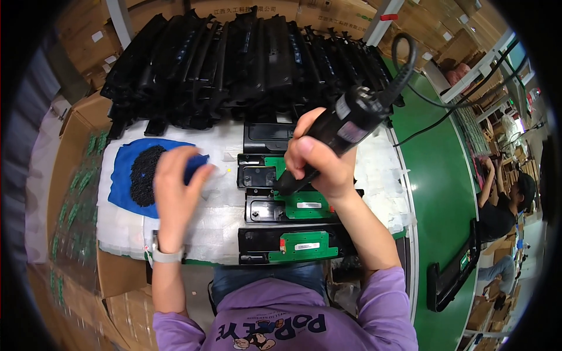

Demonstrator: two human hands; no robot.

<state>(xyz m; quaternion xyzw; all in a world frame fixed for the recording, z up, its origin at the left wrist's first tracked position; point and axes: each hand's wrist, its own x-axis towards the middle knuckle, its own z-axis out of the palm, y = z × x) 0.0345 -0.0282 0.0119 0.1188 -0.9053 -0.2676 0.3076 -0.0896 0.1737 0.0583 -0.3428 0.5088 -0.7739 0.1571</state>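
Observation:
My right hand (pixel 325 155) is wrapped round a black electric screwdriver (pixel 351 117). The tool slants down to the left, its nose over a green circuit board (pixel 301 205) in a black plastic housing (pixel 263 209). Nearer to me lies another housing (pixel 257 241) with its own green board (pixel 304 246). A third, partly behind my hand, is farther away (pixel 256 175). My left hand (pixel 178 184) hovers at the right side of a heap of small black screws (pixel 145 175) on a blue cloth (pixel 122 181). Something blue shows between its blurred thumb and fingers; whether it is held is unclear.
Long black plastic housings (pixel 234 64) are stacked along the back of the white-covered table (pixel 213 228). To the right runs a green bench (pixel 430 234) bearing one black part (pixel 453 275). A cable (pixel 404 76) loops from the screwdriver. A co-worker (pixel 506 205) is at far right.

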